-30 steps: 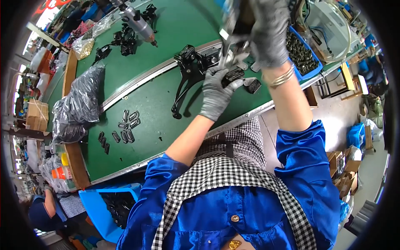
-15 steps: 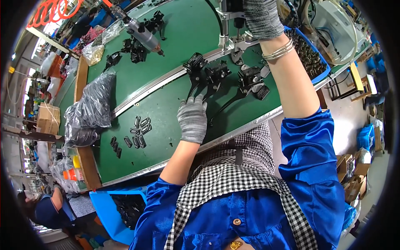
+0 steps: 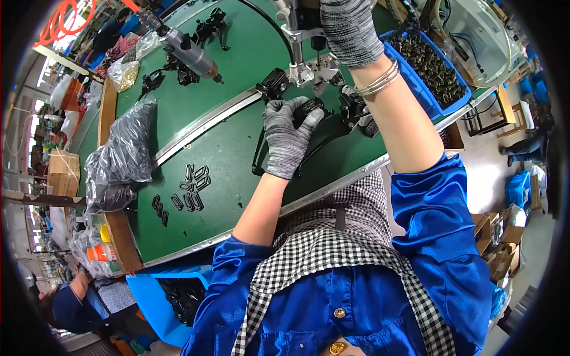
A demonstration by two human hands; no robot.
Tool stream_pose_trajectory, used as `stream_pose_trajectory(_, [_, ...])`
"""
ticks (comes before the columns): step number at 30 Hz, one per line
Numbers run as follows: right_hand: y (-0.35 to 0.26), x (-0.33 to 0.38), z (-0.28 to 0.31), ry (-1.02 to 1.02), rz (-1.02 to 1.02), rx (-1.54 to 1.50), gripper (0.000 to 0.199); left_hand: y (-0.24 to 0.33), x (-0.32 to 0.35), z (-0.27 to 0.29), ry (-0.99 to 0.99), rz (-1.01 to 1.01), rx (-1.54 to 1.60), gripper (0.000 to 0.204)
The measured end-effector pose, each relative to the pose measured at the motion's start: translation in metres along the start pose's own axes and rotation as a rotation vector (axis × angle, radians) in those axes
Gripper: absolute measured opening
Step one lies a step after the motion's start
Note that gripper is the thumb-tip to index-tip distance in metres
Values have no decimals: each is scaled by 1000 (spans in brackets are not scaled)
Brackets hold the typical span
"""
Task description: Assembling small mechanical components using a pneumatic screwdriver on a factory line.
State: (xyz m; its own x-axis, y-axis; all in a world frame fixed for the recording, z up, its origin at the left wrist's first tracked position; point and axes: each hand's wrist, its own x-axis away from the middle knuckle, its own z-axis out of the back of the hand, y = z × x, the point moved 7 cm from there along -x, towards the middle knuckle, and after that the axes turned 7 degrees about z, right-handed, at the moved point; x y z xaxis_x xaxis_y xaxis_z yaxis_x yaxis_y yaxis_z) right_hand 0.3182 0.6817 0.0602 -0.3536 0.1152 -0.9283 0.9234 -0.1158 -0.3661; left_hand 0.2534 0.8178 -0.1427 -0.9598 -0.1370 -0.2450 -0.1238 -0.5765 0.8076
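My left hand (image 3: 287,139), in a grey knit glove, grips a black lever-shaped part (image 3: 309,110) on the green table (image 3: 225,154). Its long arm runs under my palm toward me. My right hand (image 3: 350,29), also gloved, is raised and closed around a hanging metal power tool (image 3: 300,44) whose tip points down just above the black part. Another black assembly (image 3: 353,107) lies right beside it, under my right wrist with its metal bangles.
Several small black clips (image 3: 190,187) lie left of my hand. A grey plastic bag of parts (image 3: 122,157) sits further left. A blue bin of dark parts (image 3: 430,65) stands at right, another blue bin (image 3: 169,293) below the table edge. A second hanging driver (image 3: 187,50) is at the back.
My left hand has moved up from the open table and taken hold of the black lever part under the tool. The right hand stays on the hanging tool.
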Motion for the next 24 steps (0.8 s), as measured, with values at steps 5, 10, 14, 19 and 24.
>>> stream_pose_trajectory(5, [8,8,-5,-26,-124,-42,38,-6,2,-7,-3,-37,110,50])
stream_pose_trajectory(10, [12,15,-8,-28,-266,-132,39,-13,0,-12,-24,-40,176,49])
stream_pose_trajectory(14, [11,21,-6,-65,-335,-34,39,-15,1,-14,-21,-33,169,49])
stream_pose_trajectory(19, [14,25,-9,-67,-349,19,39,-16,-1,-14,-24,-49,172,49])
stream_pose_trajectory(24, [11,24,-10,-65,-307,-18,39,-15,-3,-15,-13,-53,171,49])
